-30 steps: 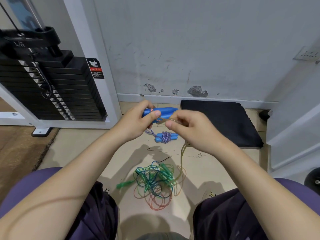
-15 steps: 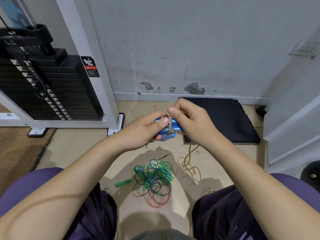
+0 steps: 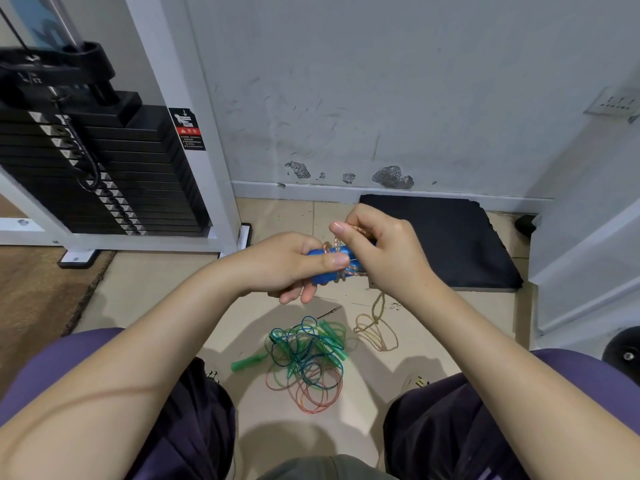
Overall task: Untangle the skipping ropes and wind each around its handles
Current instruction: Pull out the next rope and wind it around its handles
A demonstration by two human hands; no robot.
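My left hand grips a pair of blue handles held side by side, thumb pressed on top. An orange braided rope is wrapped round them in a few turns. My right hand pinches that rope just above the handles; its loose end hangs down and coils on the floor. Below, a tangle of green, blue and orange ropes lies on the floor between my knees, with a green handle sticking out to its left.
A black weight stack in a white frame stands at the left. A black foam mat lies against the wall behind my hands. A brown mat lies at the left, a black weight at the far right.
My right hand has carried the orange rope over and round the blue handles, adding turns. Less of the rope lies on the floor. Both hands sit lower in the view.
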